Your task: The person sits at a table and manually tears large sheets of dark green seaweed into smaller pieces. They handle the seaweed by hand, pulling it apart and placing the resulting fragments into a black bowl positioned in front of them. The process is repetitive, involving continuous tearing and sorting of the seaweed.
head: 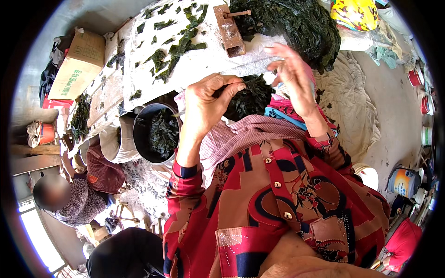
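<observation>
My left hand [208,100] is raised over my lap, its thumb and forefinger pinched together on what looks like a thin dark strip of seaweed, mostly hidden by the fingers. To its right, my right hand [292,78] is lifted with spread fingers, blurred, and no held thing shows in it. Between and below the hands lies a dark heap of seaweed [252,99] at my lap. Ahead stands a table with a white cover [194,66], strewn with cut seaweed pieces [180,45]. A rusty square metal tube [229,33] with a bolt rests on it.
A large seaweed pile [295,31] covers the table's right end. Left of my lap stands a dark bucket [139,135] holding seaweed. A cardboard box [78,62] sits far left, with another person [81,198] below it. Cloth [351,104] and a paint bucket [403,182] lie right.
</observation>
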`<control>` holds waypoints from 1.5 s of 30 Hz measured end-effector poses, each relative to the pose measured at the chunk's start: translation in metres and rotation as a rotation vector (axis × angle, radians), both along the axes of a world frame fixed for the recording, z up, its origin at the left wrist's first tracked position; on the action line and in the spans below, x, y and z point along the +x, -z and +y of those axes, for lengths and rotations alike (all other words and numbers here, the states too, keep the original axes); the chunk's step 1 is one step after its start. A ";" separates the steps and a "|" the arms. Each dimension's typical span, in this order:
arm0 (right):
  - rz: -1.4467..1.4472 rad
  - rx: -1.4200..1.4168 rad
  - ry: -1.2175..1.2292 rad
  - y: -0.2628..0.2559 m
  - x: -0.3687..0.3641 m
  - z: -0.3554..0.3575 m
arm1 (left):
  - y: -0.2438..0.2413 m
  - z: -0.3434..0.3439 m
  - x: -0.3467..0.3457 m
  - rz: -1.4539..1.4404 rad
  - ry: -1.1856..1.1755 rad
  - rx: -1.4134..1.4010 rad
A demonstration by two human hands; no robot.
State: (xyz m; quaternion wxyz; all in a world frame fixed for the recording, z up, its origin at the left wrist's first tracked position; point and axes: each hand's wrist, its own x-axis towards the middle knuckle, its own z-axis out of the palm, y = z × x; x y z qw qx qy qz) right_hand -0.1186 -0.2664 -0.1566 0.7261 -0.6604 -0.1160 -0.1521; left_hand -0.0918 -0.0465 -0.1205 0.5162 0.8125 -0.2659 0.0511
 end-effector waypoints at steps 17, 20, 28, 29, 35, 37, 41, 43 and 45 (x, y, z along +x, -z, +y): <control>0.051 -0.487 0.188 0.066 0.167 -0.012 | 0.080 0.016 0.179 0.045 -0.135 0.181; 0.070 -0.425 0.286 0.075 0.205 -0.014 | 0.080 0.006 0.222 0.020 -0.163 0.251; -0.085 -0.770 0.400 0.073 0.119 0.010 | 0.106 0.026 0.194 0.230 -0.084 -0.027; -0.281 -0.950 0.496 0.064 0.112 0.016 | 0.100 0.023 0.182 0.220 -0.020 -0.071; -0.496 -0.997 0.246 0.013 0.111 0.035 | 0.015 -0.006 0.116 0.040 0.098 0.196; -0.551 -1.122 0.190 -0.005 0.105 0.030 | 0.003 -0.001 0.103 -0.046 0.111 0.216; -0.447 -1.074 -0.101 -0.002 0.081 0.013 | 0.001 0.014 0.083 0.057 0.102 0.229; -0.070 -0.450 -0.285 0.000 0.060 0.008 | 0.013 0.016 0.070 0.111 0.143 0.058; 0.358 0.315 -0.458 0.005 0.041 0.007 | 0.029 0.008 0.057 0.157 0.202 -0.168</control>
